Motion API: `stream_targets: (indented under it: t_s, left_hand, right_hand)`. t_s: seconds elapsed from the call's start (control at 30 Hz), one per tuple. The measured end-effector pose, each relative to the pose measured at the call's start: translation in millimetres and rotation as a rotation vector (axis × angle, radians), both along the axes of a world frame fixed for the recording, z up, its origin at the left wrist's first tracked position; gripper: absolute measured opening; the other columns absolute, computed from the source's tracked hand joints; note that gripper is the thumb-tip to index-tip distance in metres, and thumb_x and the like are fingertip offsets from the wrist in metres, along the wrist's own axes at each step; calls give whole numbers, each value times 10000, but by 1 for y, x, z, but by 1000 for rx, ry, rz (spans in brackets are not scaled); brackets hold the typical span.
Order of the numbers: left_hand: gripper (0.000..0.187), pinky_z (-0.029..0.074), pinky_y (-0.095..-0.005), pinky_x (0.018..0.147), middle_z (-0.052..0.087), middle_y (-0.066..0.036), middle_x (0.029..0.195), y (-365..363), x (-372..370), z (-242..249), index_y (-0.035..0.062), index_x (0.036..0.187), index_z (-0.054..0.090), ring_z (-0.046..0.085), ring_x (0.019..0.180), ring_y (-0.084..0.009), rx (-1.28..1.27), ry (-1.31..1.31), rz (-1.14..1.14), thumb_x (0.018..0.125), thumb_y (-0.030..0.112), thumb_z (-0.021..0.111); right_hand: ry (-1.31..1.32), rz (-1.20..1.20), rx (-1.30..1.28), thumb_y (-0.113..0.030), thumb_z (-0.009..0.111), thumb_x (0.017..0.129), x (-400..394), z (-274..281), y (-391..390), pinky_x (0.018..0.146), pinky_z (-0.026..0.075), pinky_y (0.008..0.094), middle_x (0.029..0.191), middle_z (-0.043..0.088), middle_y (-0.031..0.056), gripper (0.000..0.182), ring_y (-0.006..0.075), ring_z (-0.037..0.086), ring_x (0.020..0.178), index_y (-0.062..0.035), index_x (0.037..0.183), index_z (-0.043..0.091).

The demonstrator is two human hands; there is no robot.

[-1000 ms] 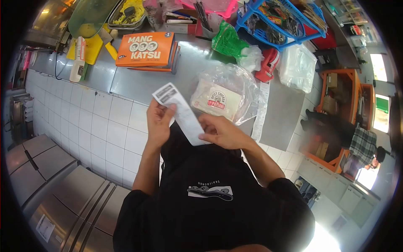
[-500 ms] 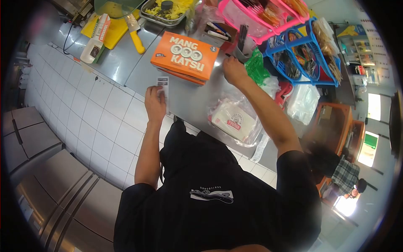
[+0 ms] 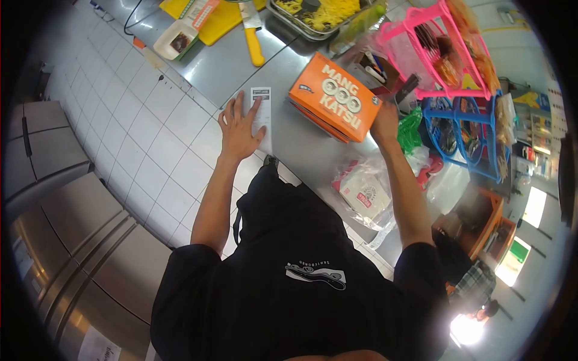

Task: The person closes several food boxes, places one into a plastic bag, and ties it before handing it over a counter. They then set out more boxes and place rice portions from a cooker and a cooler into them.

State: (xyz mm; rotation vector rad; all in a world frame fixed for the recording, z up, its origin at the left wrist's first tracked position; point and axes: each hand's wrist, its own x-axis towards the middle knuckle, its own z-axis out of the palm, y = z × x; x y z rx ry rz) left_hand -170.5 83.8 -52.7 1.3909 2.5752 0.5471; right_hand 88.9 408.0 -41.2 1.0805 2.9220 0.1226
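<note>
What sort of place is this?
Probably a commercial kitchen, perhaps a takeaway: a yellow-handled knife and a yellow cutting board share a metal counter with a metal tray of yellow food, and an orange box there is printed "KATSU".

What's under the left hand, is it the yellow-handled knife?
No, the left hand lies partly over a printed paper slip, while the yellow-handled knife lies apart, farther back.
</note>
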Motion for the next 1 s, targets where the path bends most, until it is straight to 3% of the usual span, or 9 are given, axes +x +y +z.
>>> stream_targets:
  t_s: [0.1,0.23,0.37,0.43,0.53,0.57,0.63,0.73,1.0]
  left_hand:
    - [800,173,-584,1131,254,-162,1591,8,-11,-4,225,1516,422,236,1431,-385,43,15,46,790,388,715]
    - [708,186,-557,1126,359,-134,1525,20,-15,-15,201,1477,466,279,1413,-368,139,10,73,848,435,694]
    - [681,182,-529,1132,398,-101,1516,15,-11,-25,188,1450,484,306,1432,-293,133,-11,-4,848,418,705]
    - [742,174,-534,1140,383,-91,1536,11,-11,-17,194,1462,470,291,1455,-272,142,-43,-31,817,451,732]
    - [961,132,-560,1182,321,-83,1594,3,-9,-4,170,1501,414,232,1500,-252,86,-113,-54,704,557,787]
    - [1075,104,-564,1196,295,-79,1611,2,-9,-3,153,1526,360,204,1513,-255,57,-129,-60,651,596,800]
    - [1190,77,-568,1210,269,-75,1628,1,-8,-2,135,1551,307,175,1525,-257,26,-146,-61,598,635,814]
    - [1221,69,-574,1213,257,-76,1635,0,-8,-3,109,1560,275,166,1529,-263,65,-185,-58,589,599,830]
    - [1118,79,-576,1203,273,-99,1628,6,-3,-24,102,1550,303,199,1521,-283,96,7,-70,634,467,829]
  right_hand:
    - [348,-288,-141,-47,527,920,-32,116,-58,830,500,450,965,653,229,170,413,647,955,14,1066,588]
    - [973,-185,-157,42,584,930,-31,183,-140,680,532,309,948,662,157,249,231,674,747,41,1179,589]
    - [750,3,-1091,38,570,948,-57,183,-213,522,494,259,943,651,105,179,131,614,563,29,1093,675]
    - [700,-286,-1731,-16,555,971,-76,145,-219,553,514,290,952,653,119,182,159,622,572,9,1099,683]
    - [944,-540,-2062,-91,542,997,-102,85,-229,583,517,330,847,653,106,189,174,632,592,3,1123,646]
    - [934,-534,-2066,-91,542,997,-102,64,-228,583,517,330,847,653,106,189,174,632,592,3,1123,646]
    - [606,64,-1139,-114,540,990,-106,37,-226,604,512,363,726,648,100,167,208,644,598,2,1102,578]
    - [628,133,-829,-122,536,969,-129,23,-226,590,496,392,652,634,121,130,257,655,599,-18,1044,511]
    - [516,243,-754,-105,535,915,-171,-8,-209,612,476,529,666,600,215,117,453,619,672,-20,978,485]
